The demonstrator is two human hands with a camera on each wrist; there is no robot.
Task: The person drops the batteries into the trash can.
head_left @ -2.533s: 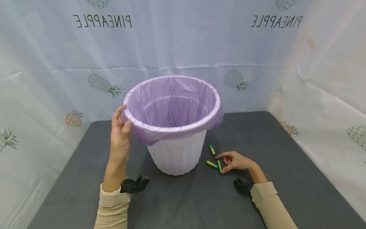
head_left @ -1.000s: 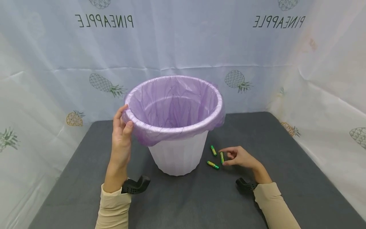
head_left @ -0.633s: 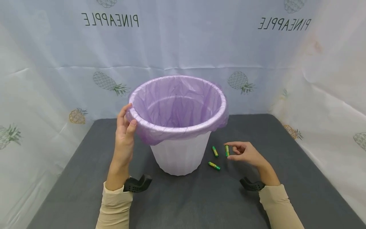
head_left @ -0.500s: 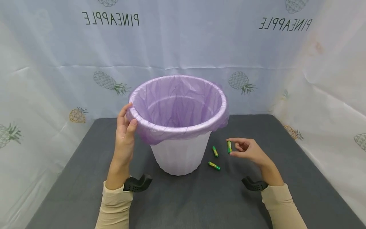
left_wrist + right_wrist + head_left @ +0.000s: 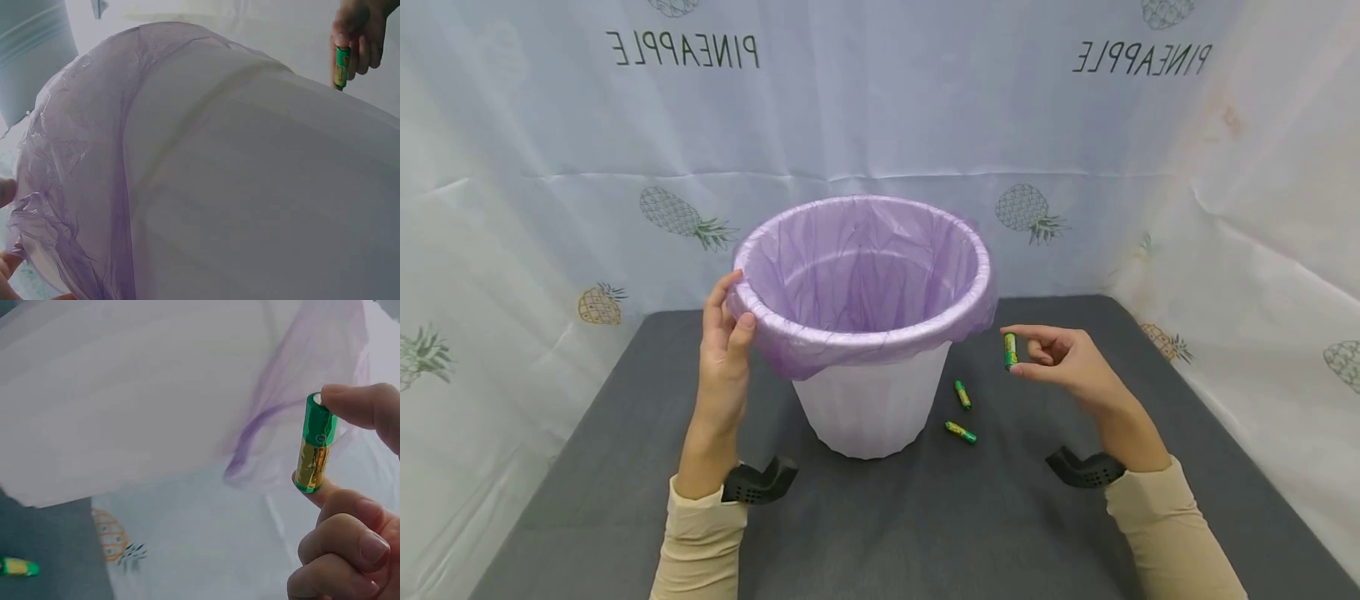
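A white trash can (image 5: pixel 872 400) stands on the dark table, lined with a purple plastic bag (image 5: pixel 850 350) folded over its rim. My left hand (image 5: pixel 722 358) grips the left side of the rim, thumb outside on the bag. To the right of the can, my right hand (image 5: pixel 1067 358) pinches a green and yellow battery (image 5: pixel 1011 351) by its two ends, between thumb and index finger; the right wrist view shows this battery (image 5: pixel 315 444) close up. Two similar batteries lie on the table beside the can's base, one (image 5: pixel 962 394) farther back and one (image 5: pixel 960 432) nearer.
The dark grey table (image 5: pixel 880 533) runs under both forearms. White curtains (image 5: pixel 880 100) with pineapple prints surround its back and sides. Each wrist wears a black camera mount, the left one (image 5: pixel 760 481) near the can's lower front.
My right hand has taken hold of one battery beside the other two, lifted it off the table and moved it back and to the right. The left hand keeps its grip on the rim.
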